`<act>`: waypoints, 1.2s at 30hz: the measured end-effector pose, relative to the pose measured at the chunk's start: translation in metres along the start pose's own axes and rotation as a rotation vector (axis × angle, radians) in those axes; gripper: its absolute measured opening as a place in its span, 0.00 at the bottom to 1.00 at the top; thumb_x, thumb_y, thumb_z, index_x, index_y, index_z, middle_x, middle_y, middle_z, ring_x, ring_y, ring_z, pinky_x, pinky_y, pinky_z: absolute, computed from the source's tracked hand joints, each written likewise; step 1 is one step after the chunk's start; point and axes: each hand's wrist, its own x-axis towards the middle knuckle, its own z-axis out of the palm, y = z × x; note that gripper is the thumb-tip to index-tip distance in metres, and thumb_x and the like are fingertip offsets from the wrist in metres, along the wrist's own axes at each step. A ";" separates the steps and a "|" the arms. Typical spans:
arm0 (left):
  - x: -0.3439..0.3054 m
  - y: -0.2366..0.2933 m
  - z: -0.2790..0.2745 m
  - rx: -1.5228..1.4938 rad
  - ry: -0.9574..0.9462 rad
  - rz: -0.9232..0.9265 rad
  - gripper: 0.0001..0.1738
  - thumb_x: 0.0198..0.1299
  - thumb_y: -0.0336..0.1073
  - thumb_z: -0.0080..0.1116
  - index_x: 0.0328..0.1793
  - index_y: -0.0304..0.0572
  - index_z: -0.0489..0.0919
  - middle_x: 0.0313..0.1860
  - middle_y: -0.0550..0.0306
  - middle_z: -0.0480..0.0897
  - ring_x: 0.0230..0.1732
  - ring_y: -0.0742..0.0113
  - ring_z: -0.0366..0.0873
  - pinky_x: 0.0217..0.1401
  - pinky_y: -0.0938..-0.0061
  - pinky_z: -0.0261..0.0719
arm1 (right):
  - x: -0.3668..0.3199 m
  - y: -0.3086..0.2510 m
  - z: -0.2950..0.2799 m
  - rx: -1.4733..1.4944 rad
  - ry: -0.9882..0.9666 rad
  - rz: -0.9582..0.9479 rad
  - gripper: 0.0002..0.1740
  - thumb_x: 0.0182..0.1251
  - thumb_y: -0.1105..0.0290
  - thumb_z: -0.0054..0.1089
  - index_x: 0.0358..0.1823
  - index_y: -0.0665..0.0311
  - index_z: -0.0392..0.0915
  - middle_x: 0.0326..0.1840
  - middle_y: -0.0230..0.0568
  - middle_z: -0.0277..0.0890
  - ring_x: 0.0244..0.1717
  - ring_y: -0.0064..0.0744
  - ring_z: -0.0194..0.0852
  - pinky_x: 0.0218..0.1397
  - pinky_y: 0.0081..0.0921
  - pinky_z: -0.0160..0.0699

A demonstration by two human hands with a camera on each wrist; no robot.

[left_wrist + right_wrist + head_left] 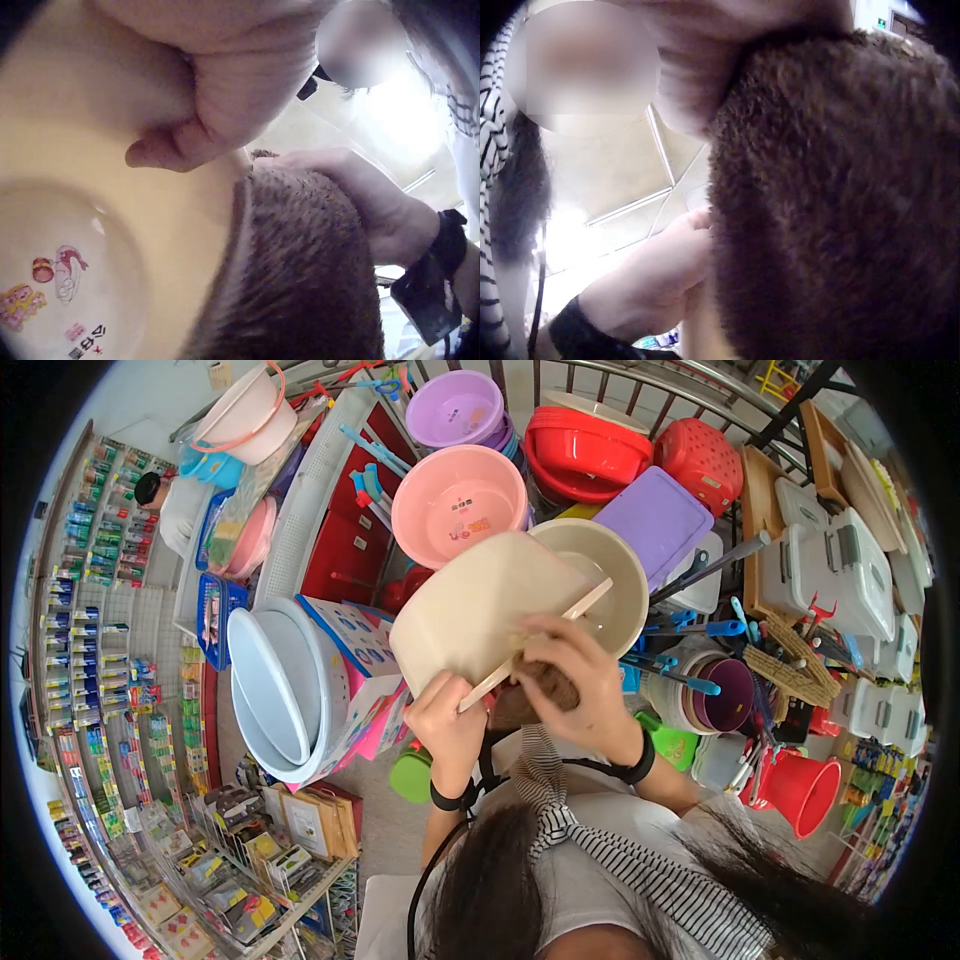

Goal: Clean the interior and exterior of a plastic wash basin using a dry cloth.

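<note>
A cream basin [490, 600] is held tilted on its side; its printed bottom [67, 277] shows in the left wrist view. My left hand [447, 722] grips the rim at the near left, with a fingertip lying on the basin's surface. A brown fluffy cloth [548, 688] is bunched at the rim in my right hand [585, 685], whose fingers curl round it. From the left wrist, the cloth [300, 262] drapes by the rim with the right hand [364, 191] behind it. In the right wrist view the cloth [832, 202] hides most of the basin and the right fingertips.
Behind stand a pink basin [458, 505], another cream basin [610, 575], red basins [585, 450] and a purple lid [655, 525]. Pale blue basins [275, 685] are at the left, mop handles [710, 568] and a red bucket [800, 795] at the right. Shelves of goods line both sides.
</note>
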 end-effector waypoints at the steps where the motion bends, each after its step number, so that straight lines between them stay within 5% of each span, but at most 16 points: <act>1: 0.000 0.000 -0.001 -0.001 0.012 -0.020 0.13 0.39 0.15 0.54 0.19 0.35 0.62 0.17 0.52 0.59 0.17 0.64 0.55 0.21 0.71 0.51 | 0.003 0.008 -0.005 -0.009 0.024 0.037 0.16 0.51 0.80 0.68 0.43 0.64 0.78 0.54 0.51 0.79 0.49 0.50 0.82 0.52 0.34 0.81; 8: -0.003 -0.011 -0.022 -0.054 0.056 -0.123 0.13 0.37 0.17 0.53 0.19 0.35 0.60 0.17 0.55 0.57 0.18 0.66 0.54 0.23 0.71 0.48 | 0.002 0.080 -0.036 0.022 0.211 0.223 0.13 0.62 0.81 0.62 0.49 0.69 0.75 0.51 0.48 0.80 0.51 0.40 0.81 0.56 0.30 0.77; 15: 0.008 -0.012 -0.032 -0.037 0.059 -0.083 0.13 0.36 0.16 0.54 0.18 0.35 0.61 0.17 0.57 0.57 0.18 0.68 0.55 0.23 0.72 0.48 | 0.004 0.089 -0.048 0.180 0.093 0.346 0.12 0.64 0.80 0.63 0.48 0.68 0.74 0.45 0.40 0.79 0.50 0.31 0.78 0.56 0.25 0.73; 18: 0.015 -0.021 -0.037 -0.033 0.064 -0.131 0.13 0.40 0.16 0.56 0.20 0.35 0.63 0.18 0.59 0.60 0.21 0.72 0.56 0.24 0.75 0.50 | 0.019 0.078 -0.065 0.355 -0.115 0.331 0.11 0.65 0.80 0.63 0.46 0.67 0.73 0.45 0.35 0.77 0.51 0.25 0.74 0.58 0.24 0.71; 23: 0.020 -0.035 -0.034 -0.109 0.065 -0.198 0.13 0.42 0.19 0.63 0.22 0.35 0.67 0.19 0.61 0.63 0.20 0.72 0.57 0.24 0.75 0.53 | 0.035 0.060 -0.075 0.288 -0.151 0.333 0.12 0.63 0.80 0.65 0.46 0.68 0.73 0.44 0.34 0.76 0.50 0.23 0.73 0.57 0.24 0.71; 29: 0.009 -0.051 -0.022 -0.142 0.180 -0.186 0.19 0.47 0.23 0.69 0.45 0.40 0.74 0.34 0.63 0.69 0.30 0.76 0.65 0.29 0.81 0.60 | 0.056 0.013 -0.100 0.143 -0.124 0.174 0.14 0.60 0.82 0.66 0.46 0.68 0.73 0.42 0.34 0.76 0.47 0.22 0.74 0.54 0.21 0.72; 31: 0.009 -0.056 -0.017 -0.037 0.211 0.040 0.28 0.47 0.26 0.72 0.55 0.43 0.74 0.43 0.59 0.73 0.38 0.72 0.73 0.34 0.78 0.71 | 0.057 -0.002 -0.105 0.177 -0.047 0.148 0.14 0.58 0.84 0.65 0.45 0.69 0.73 0.43 0.36 0.77 0.47 0.22 0.74 0.54 0.21 0.72; 32: 0.004 -0.057 -0.013 -0.065 0.179 0.004 0.35 0.47 0.28 0.73 0.63 0.44 0.73 0.53 0.55 0.75 0.49 0.65 0.79 0.44 0.74 0.79 | 0.059 -0.012 -0.105 0.232 -0.018 0.142 0.14 0.57 0.86 0.64 0.44 0.69 0.73 0.44 0.38 0.77 0.47 0.23 0.74 0.54 0.22 0.72; 36: -0.003 -0.055 0.013 -0.159 0.105 0.068 0.40 0.51 0.26 0.69 0.72 0.45 0.67 0.60 0.51 0.74 0.55 0.58 0.80 0.53 0.70 0.81 | 0.064 -0.029 -0.106 0.194 0.035 0.068 0.15 0.56 0.87 0.64 0.44 0.69 0.74 0.43 0.38 0.78 0.45 0.24 0.76 0.53 0.21 0.73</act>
